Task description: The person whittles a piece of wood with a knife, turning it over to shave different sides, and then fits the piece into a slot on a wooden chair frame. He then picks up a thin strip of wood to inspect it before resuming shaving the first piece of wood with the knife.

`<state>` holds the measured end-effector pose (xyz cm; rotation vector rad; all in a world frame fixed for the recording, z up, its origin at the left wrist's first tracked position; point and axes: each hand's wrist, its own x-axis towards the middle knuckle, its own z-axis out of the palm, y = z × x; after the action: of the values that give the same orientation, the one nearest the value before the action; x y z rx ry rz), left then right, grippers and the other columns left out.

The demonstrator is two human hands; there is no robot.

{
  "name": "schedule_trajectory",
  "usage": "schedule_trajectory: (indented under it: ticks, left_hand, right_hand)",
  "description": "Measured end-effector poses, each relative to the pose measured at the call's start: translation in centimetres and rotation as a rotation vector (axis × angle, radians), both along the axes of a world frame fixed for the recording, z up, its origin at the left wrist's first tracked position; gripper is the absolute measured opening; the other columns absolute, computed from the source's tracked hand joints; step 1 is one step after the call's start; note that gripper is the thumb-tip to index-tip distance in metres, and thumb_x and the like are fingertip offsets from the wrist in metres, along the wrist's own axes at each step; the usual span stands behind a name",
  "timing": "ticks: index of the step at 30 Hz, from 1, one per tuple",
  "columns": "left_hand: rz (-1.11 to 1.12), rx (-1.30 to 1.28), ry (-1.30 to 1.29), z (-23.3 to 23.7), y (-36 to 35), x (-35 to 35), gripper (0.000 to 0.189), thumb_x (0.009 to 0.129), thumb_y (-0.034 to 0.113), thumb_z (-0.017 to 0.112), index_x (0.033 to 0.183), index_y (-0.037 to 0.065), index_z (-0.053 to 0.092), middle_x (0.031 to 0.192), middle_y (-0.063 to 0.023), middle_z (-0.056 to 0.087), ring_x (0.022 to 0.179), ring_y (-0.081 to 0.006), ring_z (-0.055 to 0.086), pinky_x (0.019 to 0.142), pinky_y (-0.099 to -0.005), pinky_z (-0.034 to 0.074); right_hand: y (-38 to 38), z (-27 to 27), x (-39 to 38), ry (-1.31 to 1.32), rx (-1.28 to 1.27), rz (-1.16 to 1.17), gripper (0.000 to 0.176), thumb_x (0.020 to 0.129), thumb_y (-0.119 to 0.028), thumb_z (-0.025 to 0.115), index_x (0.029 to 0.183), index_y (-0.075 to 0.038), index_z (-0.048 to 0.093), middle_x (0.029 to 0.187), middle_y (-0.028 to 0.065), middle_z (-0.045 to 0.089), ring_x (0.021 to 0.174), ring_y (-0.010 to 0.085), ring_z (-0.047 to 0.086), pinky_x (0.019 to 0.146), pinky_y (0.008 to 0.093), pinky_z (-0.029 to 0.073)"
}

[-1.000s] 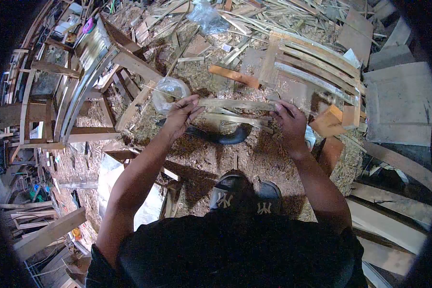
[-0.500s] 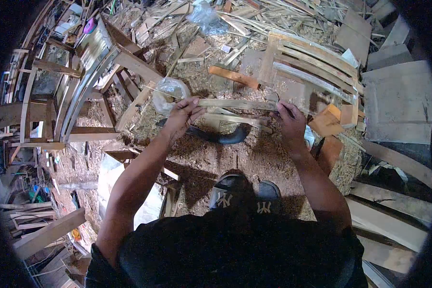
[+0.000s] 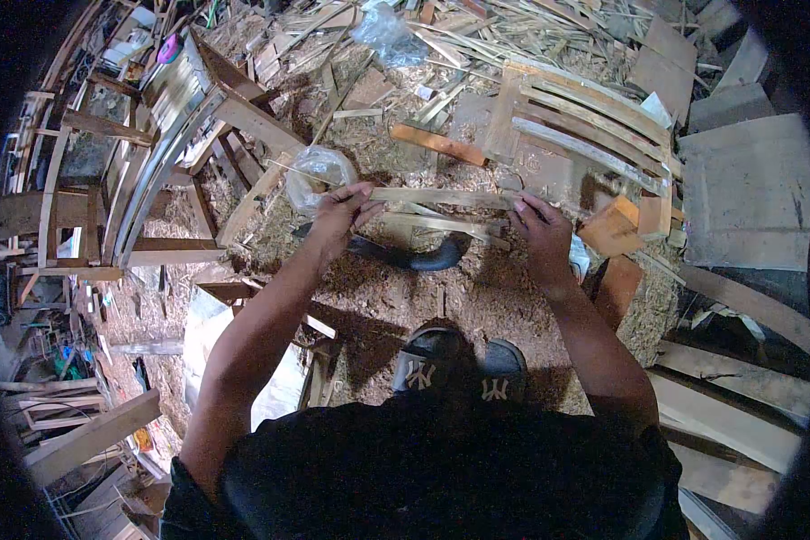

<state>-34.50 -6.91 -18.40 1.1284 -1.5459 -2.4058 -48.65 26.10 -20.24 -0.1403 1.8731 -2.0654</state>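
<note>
A thin, flat wooden strip is stretched level between my two hands. Its left end is pinched in my left hand, thumb and fingers closed on the wood. At the other end my right hand grips the strip with its fingertips. Just below it lie paler wooden slats, and under those a dark curved object whose kind I cannot make out. A clear plastic bag sits beside my left hand. Beyond the strip rests an orange-brown wooden block.
A slatted wooden frame lies at the upper right, near a brown board piece. On the left stands a wooden chair-like frame. Boards are stacked at the lower right. Sawdust and wood scraps cover the floor around my sandals.
The fingers of my right hand have shifted slightly at the strip's end. My left hand and the strip stay almost where they were.
</note>
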Motion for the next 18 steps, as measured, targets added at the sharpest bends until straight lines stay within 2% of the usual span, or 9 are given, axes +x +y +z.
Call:
schedule_trajectory:
  ticks: [3, 5, 6, 11, 14, 18]
  left_hand:
    - [-0.029, -0.031, -0.014, -0.2, -0.2, 0.2, 0.023, 0.099, 0.01, 0.063, 0.117, -0.006, 0.062, 0.114, -0.0144, 0.067, 0.101, -0.0275, 0.071, 0.091, -0.0357, 0.063]
    - [-0.028, -0.041, -0.018, -0.3, -0.2, 0.3, 0.022, 0.099, 0.009, 0.063, 0.116, -0.005, 0.062, 0.113, -0.0145, 0.067, 0.1, -0.0274, 0.071, 0.091, -0.0359, 0.063]
    - [-0.026, -0.051, -0.022, -0.2, -0.1, 0.3, 0.021, 0.099, 0.009, 0.063, 0.115, -0.005, 0.062, 0.113, -0.0145, 0.067, 0.1, -0.0272, 0.071, 0.091, -0.0361, 0.063]
    - [-0.009, 0.004, -0.02, -0.3, -0.1, 0.4, 0.02, 0.099, 0.009, 0.063, 0.114, -0.005, 0.061, 0.111, -0.0135, 0.067, 0.099, -0.0263, 0.071, 0.092, -0.0357, 0.062]
    - [-0.029, 0.009, -0.024, -0.5, -0.2, 0.5, 0.021, 0.099, 0.01, 0.063, 0.114, -0.005, 0.061, 0.111, -0.0131, 0.067, 0.1, -0.0249, 0.07, 0.092, -0.0351, 0.062]
    - [-0.034, -0.006, -0.07, 0.9, 0.2, 0.0, 0.025, 0.099, 0.011, 0.064, 0.115, -0.007, 0.061, 0.112, -0.013, 0.067, 0.1, -0.0233, 0.07, 0.092, -0.0338, 0.062]
  right_hand:
    - [0.0, 0.0, 0.2, -0.034, 0.037, -0.021, 0.026, 0.093, -0.008, 0.069, 0.113, 0.008, 0.069, 0.104, 0.0136, 0.072, 0.095, 0.0173, 0.068, 0.083, 0.0304, 0.059]
    - [-0.2, 0.6, 0.3, -0.118, -0.13, -0.028, 0.025, 0.094, -0.008, 0.068, 0.113, 0.008, 0.069, 0.102, 0.0134, 0.072, 0.094, 0.0173, 0.069, 0.08, 0.0304, 0.059]
    - [-0.2, 0.6, 0.2, -0.119, -0.13, -0.028, 0.025, 0.094, -0.008, 0.068, 0.113, 0.008, 0.069, 0.102, 0.0134, 0.072, 0.094, 0.0173, 0.069, 0.08, 0.0304, 0.059]
    - [-0.1, 0.8, -0.1, 0.042, 0.1, 0.026, 0.023, 0.097, -0.009, 0.064, 0.112, 0.008, 0.069, 0.103, 0.0146, 0.072, 0.088, 0.0203, 0.072, 0.077, 0.0312, 0.059]
    - [-0.3, 1.9, 0.2, 0.118, 0.067, 0.019, 0.024, 0.097, -0.01, 0.064, 0.112, 0.008, 0.069, 0.105, 0.0159, 0.072, 0.085, 0.0213, 0.072, 0.077, 0.0322, 0.06]
    - [-0.1, 1.1, -0.1, 0.007, 0.088, 0.018, 0.024, 0.097, -0.009, 0.064, 0.113, 0.008, 0.069, 0.105, 0.0165, 0.071, 0.087, 0.0216, 0.072, 0.078, 0.0331, 0.062]
